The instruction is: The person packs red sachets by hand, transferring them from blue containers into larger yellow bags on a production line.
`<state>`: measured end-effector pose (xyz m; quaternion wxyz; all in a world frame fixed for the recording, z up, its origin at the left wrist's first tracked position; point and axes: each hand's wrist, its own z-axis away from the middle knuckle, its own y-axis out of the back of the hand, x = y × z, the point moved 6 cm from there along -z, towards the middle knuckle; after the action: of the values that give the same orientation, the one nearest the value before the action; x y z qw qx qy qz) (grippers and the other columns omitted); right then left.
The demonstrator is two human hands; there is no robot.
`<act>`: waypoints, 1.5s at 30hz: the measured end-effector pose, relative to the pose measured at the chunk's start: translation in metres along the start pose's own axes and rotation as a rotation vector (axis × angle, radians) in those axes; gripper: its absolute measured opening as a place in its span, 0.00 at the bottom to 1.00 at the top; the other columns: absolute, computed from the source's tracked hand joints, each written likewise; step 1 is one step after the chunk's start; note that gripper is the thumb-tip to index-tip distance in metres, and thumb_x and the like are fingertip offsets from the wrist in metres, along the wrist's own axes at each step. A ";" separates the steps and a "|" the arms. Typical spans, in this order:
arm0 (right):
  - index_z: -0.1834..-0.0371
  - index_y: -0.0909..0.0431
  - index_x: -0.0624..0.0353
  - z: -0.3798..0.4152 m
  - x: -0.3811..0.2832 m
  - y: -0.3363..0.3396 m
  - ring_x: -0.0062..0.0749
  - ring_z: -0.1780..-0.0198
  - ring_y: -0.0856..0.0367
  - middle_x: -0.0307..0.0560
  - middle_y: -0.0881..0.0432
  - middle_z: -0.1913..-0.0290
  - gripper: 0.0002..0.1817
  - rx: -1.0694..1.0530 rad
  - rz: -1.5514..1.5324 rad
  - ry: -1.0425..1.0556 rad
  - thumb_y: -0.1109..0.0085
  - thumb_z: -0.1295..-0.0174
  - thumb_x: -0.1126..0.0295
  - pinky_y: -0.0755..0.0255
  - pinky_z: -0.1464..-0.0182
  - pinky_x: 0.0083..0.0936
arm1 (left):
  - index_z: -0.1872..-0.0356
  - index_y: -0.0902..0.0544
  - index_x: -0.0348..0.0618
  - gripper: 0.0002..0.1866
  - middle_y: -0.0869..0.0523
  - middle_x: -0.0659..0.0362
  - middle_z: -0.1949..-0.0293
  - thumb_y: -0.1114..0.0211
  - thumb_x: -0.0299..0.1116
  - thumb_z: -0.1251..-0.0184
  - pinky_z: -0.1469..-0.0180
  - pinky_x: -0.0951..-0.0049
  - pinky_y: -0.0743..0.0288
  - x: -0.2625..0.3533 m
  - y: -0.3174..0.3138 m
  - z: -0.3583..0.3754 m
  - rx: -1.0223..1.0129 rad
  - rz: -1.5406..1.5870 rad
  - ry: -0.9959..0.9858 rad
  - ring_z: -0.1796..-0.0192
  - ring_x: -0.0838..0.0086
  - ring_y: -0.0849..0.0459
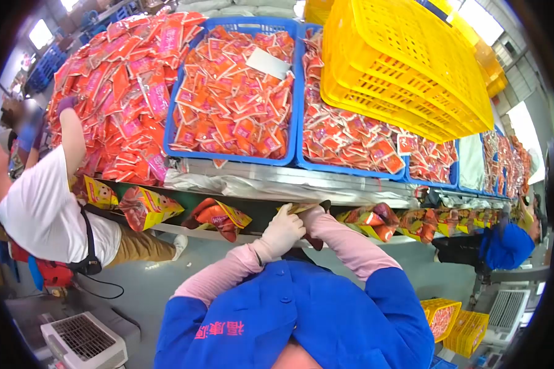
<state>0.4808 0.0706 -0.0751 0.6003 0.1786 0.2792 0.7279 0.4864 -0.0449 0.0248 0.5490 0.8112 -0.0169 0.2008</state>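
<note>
Two hands close together at one yellow-edged pouch. Left hand, pale glove, fingers bent against the pouch's near side; right hand just beside it, partly turned from view. Cannot tell how firmly either grips. Pouch sits over the dark green conveyor channel, in front of the wearer's blue jacket.

Along the channel: an orange-red pouch to the left, more pouches further left, a long row to the right. Beyond: blue crate full of small red packets, white card lying on them. Heaped red packets left of it; stacked yellow crates right. Co-worker in white at far left, purple-gloved hand in the heap.
</note>
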 end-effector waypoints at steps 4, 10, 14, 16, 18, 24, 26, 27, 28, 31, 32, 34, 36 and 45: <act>0.49 0.11 0.52 -0.012 -0.012 0.018 0.45 0.50 0.10 0.54 0.10 0.51 0.17 0.239 -0.130 -0.021 0.37 0.40 0.63 0.18 0.50 0.42 | 0.72 0.16 0.50 0.02 0.17 0.62 0.70 0.36 0.32 0.46 0.30 0.46 0.32 -0.014 0.012 0.005 0.025 -0.003 0.069 0.57 0.68 0.16; 0.56 0.12 0.53 -0.057 -0.040 -0.010 0.48 0.54 0.11 0.54 0.10 0.60 0.14 0.005 -0.271 0.133 0.38 0.40 0.60 0.19 0.53 0.45 | 0.71 0.17 0.52 0.03 0.16 0.63 0.68 0.34 0.33 0.49 0.34 0.47 0.30 -0.017 0.012 0.010 0.042 0.002 0.094 0.56 0.67 0.15; 0.59 0.13 0.53 -0.013 -0.044 0.044 0.50 0.54 0.12 0.53 0.11 0.62 0.13 0.163 -0.388 0.316 0.39 0.38 0.59 0.20 0.51 0.47 | 0.70 0.16 0.52 0.05 0.15 0.62 0.67 0.30 0.35 0.48 0.35 0.46 0.30 -0.035 0.039 0.021 -0.110 -0.002 0.233 0.55 0.68 0.15; 0.58 0.13 0.54 0.068 -0.030 0.116 0.52 0.55 0.13 0.53 0.12 0.59 0.12 0.257 -0.343 0.431 0.40 0.37 0.61 0.20 0.49 0.46 | 0.69 0.15 0.52 0.06 0.15 0.61 0.67 0.28 0.36 0.47 0.37 0.50 0.30 -0.039 0.044 0.026 -0.226 -0.037 0.247 0.57 0.65 0.16; 0.56 0.14 0.55 0.072 0.029 0.161 0.53 0.55 0.14 0.54 0.12 0.58 0.12 0.375 -0.394 0.372 0.40 0.37 0.63 0.21 0.49 0.45 | 0.68 0.15 0.51 0.07 0.15 0.61 0.67 0.27 0.36 0.47 0.39 0.52 0.29 -0.052 0.056 0.028 -0.190 0.116 0.309 0.57 0.63 0.16; 0.53 0.15 0.58 -0.078 0.182 0.153 0.56 0.51 0.14 0.63 0.13 0.54 0.16 0.627 -0.335 -0.161 0.38 0.41 0.63 0.20 0.48 0.45 | 0.56 0.16 0.47 0.14 0.16 0.55 0.56 0.27 0.32 0.44 0.41 0.55 0.29 -0.167 0.100 -0.063 0.261 -0.246 0.499 0.47 0.56 0.19; 0.53 0.15 0.59 -0.118 0.186 0.133 0.57 0.50 0.14 0.66 0.14 0.55 0.17 0.540 -0.357 -0.190 0.37 0.42 0.62 0.21 0.46 0.46 | 0.47 0.18 0.48 0.22 0.17 0.54 0.49 0.26 0.34 0.45 0.38 0.52 0.30 -0.224 0.077 -0.084 0.164 -0.356 0.647 0.42 0.57 0.20; 0.54 0.15 0.60 -0.110 0.184 0.133 0.58 0.51 0.14 0.65 0.14 0.57 0.16 0.577 -0.336 -0.164 0.38 0.41 0.62 0.22 0.47 0.48 | 0.47 0.15 0.51 0.21 0.17 0.55 0.47 0.27 0.36 0.45 0.37 0.49 0.32 -0.246 0.063 -0.084 0.052 -0.502 0.707 0.41 0.59 0.20; 0.55 0.15 0.61 -0.087 0.183 0.141 0.59 0.52 0.15 0.65 0.14 0.58 0.15 0.577 -0.382 -0.113 0.39 0.40 0.62 0.23 0.48 0.49 | 0.50 0.14 0.52 0.19 0.16 0.55 0.48 0.28 0.37 0.44 0.37 0.48 0.33 -0.270 0.048 -0.080 -0.001 -0.583 0.720 0.40 0.61 0.20; 0.57 0.16 0.63 -0.026 0.191 0.153 0.61 0.56 0.16 0.64 0.15 0.63 0.13 0.795 -0.477 -0.118 0.42 0.35 0.64 0.24 0.52 0.48 | 0.54 0.11 0.55 0.14 0.14 0.55 0.51 0.30 0.38 0.42 0.36 0.47 0.34 -0.279 0.042 -0.077 -0.024 -0.523 0.785 0.38 0.62 0.21; 0.54 0.16 0.63 -0.001 0.197 0.156 0.60 0.55 0.15 0.64 0.14 0.60 0.13 0.944 -0.624 -0.162 0.42 0.35 0.66 0.23 0.50 0.46 | 0.56 0.10 0.56 0.12 0.13 0.56 0.53 0.32 0.39 0.41 0.36 0.48 0.35 -0.277 0.044 -0.079 -0.031 -0.398 0.808 0.37 0.63 0.22; 0.47 0.17 0.63 0.033 0.198 0.150 0.48 0.53 0.12 0.59 0.12 0.56 0.14 1.205 -0.968 -0.161 0.43 0.32 0.70 0.23 0.46 0.37 | 0.52 0.10 0.48 0.13 0.10 0.55 0.55 0.32 0.36 0.37 0.46 0.59 0.26 -0.262 0.058 -0.074 0.291 -0.062 0.808 0.49 0.62 0.15; 0.39 0.19 0.62 0.039 0.186 0.126 0.28 0.45 0.18 0.45 0.13 0.46 0.19 1.221 -1.159 -0.009 0.39 0.29 0.64 0.26 0.40 0.28 | 0.48 0.12 0.41 0.15 0.10 0.60 0.55 0.33 0.35 0.31 0.54 0.72 0.23 -0.231 0.052 -0.075 0.398 0.686 0.805 0.56 0.73 0.14; 0.42 0.16 0.56 0.144 0.074 0.062 0.24 0.50 0.16 0.37 0.12 0.50 0.18 0.737 -1.642 0.199 0.38 0.36 0.73 0.22 0.43 0.29 | 0.47 0.16 0.40 0.16 0.12 0.60 0.52 0.29 0.26 0.36 0.43 0.70 0.23 -0.025 0.064 -0.041 -0.005 0.967 0.448 0.47 0.71 0.15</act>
<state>0.5028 0.1624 0.0696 0.8085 0.0403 0.5847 -0.0526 0.4351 -0.0384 0.0854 0.3857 0.6467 -0.2719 0.5992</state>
